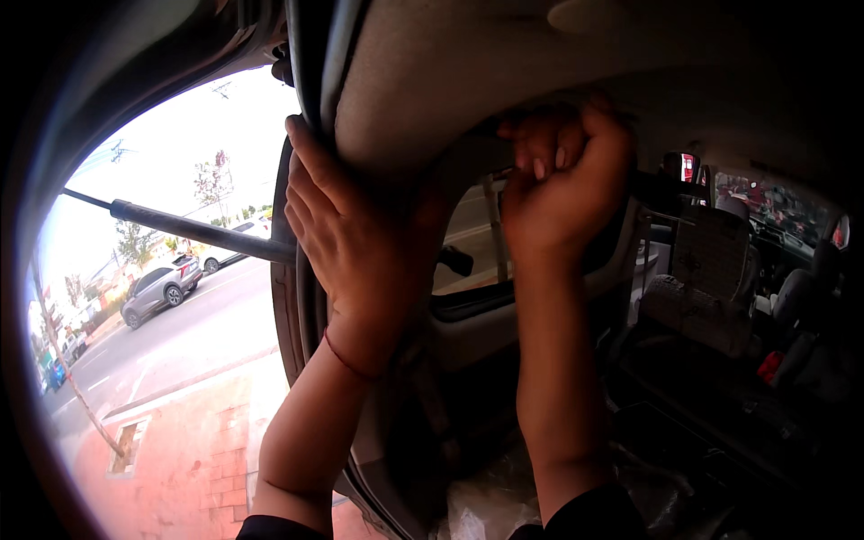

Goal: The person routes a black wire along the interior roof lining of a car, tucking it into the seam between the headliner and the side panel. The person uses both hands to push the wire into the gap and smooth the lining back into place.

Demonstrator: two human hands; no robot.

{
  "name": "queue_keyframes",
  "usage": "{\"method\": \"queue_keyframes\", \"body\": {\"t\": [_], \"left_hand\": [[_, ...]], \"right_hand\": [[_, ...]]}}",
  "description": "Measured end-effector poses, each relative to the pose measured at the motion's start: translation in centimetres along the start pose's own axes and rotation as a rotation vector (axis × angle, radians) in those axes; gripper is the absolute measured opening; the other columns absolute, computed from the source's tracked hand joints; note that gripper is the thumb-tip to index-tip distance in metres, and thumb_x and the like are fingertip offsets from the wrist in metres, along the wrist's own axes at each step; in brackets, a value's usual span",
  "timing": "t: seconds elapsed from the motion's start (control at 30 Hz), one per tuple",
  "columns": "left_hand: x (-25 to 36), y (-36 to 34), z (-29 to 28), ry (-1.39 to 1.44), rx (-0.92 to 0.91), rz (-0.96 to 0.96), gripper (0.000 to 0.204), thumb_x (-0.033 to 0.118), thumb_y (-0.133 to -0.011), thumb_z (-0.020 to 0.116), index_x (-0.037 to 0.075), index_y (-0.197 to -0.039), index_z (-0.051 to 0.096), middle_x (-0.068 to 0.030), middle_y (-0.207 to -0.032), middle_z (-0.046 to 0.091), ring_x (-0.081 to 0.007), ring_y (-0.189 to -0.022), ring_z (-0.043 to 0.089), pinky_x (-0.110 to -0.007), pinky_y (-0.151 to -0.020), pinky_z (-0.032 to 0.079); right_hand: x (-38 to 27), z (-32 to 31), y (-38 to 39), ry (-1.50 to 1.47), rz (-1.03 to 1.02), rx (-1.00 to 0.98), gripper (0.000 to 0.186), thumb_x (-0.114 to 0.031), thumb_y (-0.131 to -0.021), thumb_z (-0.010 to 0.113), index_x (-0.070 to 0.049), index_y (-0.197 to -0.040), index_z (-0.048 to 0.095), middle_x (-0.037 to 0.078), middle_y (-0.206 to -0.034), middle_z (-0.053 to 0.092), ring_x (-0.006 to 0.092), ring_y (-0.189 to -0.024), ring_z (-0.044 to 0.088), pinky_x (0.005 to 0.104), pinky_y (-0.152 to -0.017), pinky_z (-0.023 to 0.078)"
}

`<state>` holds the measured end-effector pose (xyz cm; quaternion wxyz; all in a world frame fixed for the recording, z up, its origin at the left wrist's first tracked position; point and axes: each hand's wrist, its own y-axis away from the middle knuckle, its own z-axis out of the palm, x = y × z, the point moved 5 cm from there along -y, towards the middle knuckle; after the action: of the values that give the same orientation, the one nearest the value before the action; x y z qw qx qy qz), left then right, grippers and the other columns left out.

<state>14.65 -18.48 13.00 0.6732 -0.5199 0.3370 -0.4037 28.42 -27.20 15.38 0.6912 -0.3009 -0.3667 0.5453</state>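
My left hand [360, 238] lies against the vehicle's rear pillar trim [396, 99], its fingers stretched up along the trim's edge next to the rubber door seal [312, 81]. The thumb side of that hand is lost in shadow. Higher up and to the right, my right hand [567, 184] is raised to the underside of the light roof lining [486, 40], above the side window [477, 238]. Its fingers are curled in, with some fingertips facing me. Whatever they pinch is hidden by the hand and the dark.
A gas strut [198, 232] slants out from the door frame at left. Dark seats [693, 297] fill the cabin at right, and clear plastic sheeting [490, 504] lies below my arms. Outside are reddish paving [198, 450], a road and a parked grey car [162, 286].
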Motion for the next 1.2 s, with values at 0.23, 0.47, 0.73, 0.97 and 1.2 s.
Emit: {"method": "queue_keyframes", "body": {"t": [0.23, 0.47, 0.73, 0.97, 1.2], "left_hand": [[0.4, -0.3, 0.0, -0.110, 0.099, 0.051, 0.113, 0.047, -0.074, 0.077, -0.009, -0.149, 0.014, -0.0282, -0.124, 0.048, -0.0436, -0.108, 0.051, -0.050, -0.097, 0.038], [-0.5, -1.2, -1.3, 0.113, -0.020, 0.001, 0.098, 0.030, -0.077, 0.075, -0.006, -0.149, 0.020, -0.0281, -0.121, 0.050, -0.0460, -0.111, 0.051, -0.052, -0.099, 0.038], [-2.3, -1.2, -2.0, 0.343, -0.114, -0.003, 0.085, 0.014, -0.081, 0.069, 0.001, -0.152, 0.023, -0.0268, -0.120, 0.052, -0.0448, -0.109, 0.053, -0.052, -0.095, 0.042], [-2.2, -1.6, -2.0, 0.240, -0.064, 0.010, 0.082, 0.020, -0.084, 0.067, 0.001, -0.152, 0.024, -0.0238, -0.118, 0.052, -0.0415, -0.106, 0.054, -0.048, -0.094, 0.041], [-2.1, -1.5, -1.7, 0.250, -0.074, 0.023, 0.084, 0.020, -0.081, 0.066, 0.001, -0.152, 0.024, -0.0230, -0.117, 0.051, -0.0391, -0.104, 0.052, -0.047, -0.095, 0.039]], "right_hand": [[1.4, 1.5, 1.8, -0.005, 0.126, 0.064, 0.039, -0.026, -0.092, 0.049, -0.015, -0.060, 0.031, 0.000, -0.050, 0.027, 0.0140, -0.048, 0.032, 0.0337, -0.063, 0.043], [1.1, 2.7, 2.5, -0.088, 0.269, 0.189, 0.038, -0.023, -0.092, 0.052, -0.015, -0.060, 0.032, -0.001, -0.053, 0.027, 0.0135, -0.050, 0.032, 0.0333, -0.065, 0.045], [0.7, 2.8, 3.8, 0.043, 0.223, 0.010, 0.042, -0.025, -0.093, 0.055, -0.015, -0.058, 0.033, -0.002, -0.054, 0.031, 0.0128, -0.054, 0.036, 0.0328, -0.075, 0.047], [-2.1, 4.6, 5.2, 0.519, -0.210, -0.452, 0.029, -0.013, -0.085, 0.068, -0.006, -0.061, 0.053, 0.002, -0.058, 0.054, 0.0151, -0.055, 0.050, 0.0355, -0.074, 0.051], [-2.5, 4.5, 7.1, 0.637, -0.459, -0.644, 0.030, -0.005, -0.080, 0.063, -0.008, -0.054, 0.047, 0.003, -0.055, 0.050, 0.0160, -0.060, 0.055, 0.0398, -0.080, 0.052]]}}
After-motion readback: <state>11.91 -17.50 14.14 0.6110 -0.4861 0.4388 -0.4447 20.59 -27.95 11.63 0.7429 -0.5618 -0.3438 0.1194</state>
